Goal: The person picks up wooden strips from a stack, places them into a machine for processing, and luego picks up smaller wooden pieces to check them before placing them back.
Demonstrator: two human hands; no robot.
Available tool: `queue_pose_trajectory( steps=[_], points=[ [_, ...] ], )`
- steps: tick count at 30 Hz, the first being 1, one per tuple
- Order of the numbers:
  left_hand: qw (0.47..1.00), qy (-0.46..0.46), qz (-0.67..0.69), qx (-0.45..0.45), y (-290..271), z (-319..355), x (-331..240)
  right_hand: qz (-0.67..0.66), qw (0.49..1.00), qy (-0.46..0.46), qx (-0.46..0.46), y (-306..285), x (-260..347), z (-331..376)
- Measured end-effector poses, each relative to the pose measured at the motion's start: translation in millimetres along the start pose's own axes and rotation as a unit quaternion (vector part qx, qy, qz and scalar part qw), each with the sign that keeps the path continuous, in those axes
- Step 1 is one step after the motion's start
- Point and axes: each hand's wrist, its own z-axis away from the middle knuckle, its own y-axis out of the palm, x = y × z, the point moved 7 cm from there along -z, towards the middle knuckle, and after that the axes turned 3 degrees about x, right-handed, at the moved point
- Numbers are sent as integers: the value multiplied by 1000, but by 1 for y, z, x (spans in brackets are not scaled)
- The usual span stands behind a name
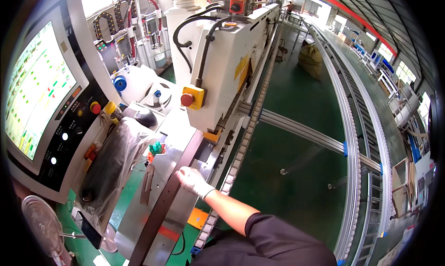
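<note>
Resting on: the person's gloved hand (192, 181), seemingly the right one, lies on the upper end of a long dark brown strip (160, 217), apparently a panel edge or band, which lies along the steel bed (134, 219) of the edge-processing machine (222, 71).
Fingers: curled down over the strip's top edge in a white work glove; closed round or pressed against it. Whether they fully clamp it cannot be told from this angle.
Other hand: left hand not in view.
Strip, position: runs diagonally from beside the hand down toward the lower edge of the picture, touching the bed along its length, just beside the white machine housing and its yellow box with a red stop button (187, 99).
Strip, appearance: narrow, straight, uniformly dark brown, smooth-faced, no visible marks.
Strip, handling (judgement): looks rigid and long for its width, so likely to swing or sag if lifted from one end; probably moderate in weight. The smooth face may slide easily on the steel. Best held at the edges, with support nearer the middle if raised.
Surroundings: control panel (41, 89) with lit screen and round buttons at left; plastic-wrapped dark unit (113, 159) beside it; small green fitting (156, 148) near the strip; toothed conveyor chain (241, 150) to the right; green floor (287, 182); fan (41, 224) at lower left.
</note>
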Motion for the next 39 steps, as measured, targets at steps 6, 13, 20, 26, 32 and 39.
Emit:
queue_pose_trajectory(
  steps=[6,13,20,26,32,39],
  points=[
    [1000,0,2,25,45,-10,-1,-111,980,81,144,36,16,38],
    [1000,-2,6,22,57,-11,5,-178,958,144,171,41,7,36],
    [1000,7,23,10,50,-3,1,-159,965,112,176,44,17,36],
    [999,16,30,3,37,-1,-4,-83,985,49,140,38,12,34],
    [995,51,70,-41,-15,27,-6,-70,979,41,186,59,42,36],
    [995,53,75,-30,-16,14,-1,-49,988,20,145,38,26,37]
  ],
)
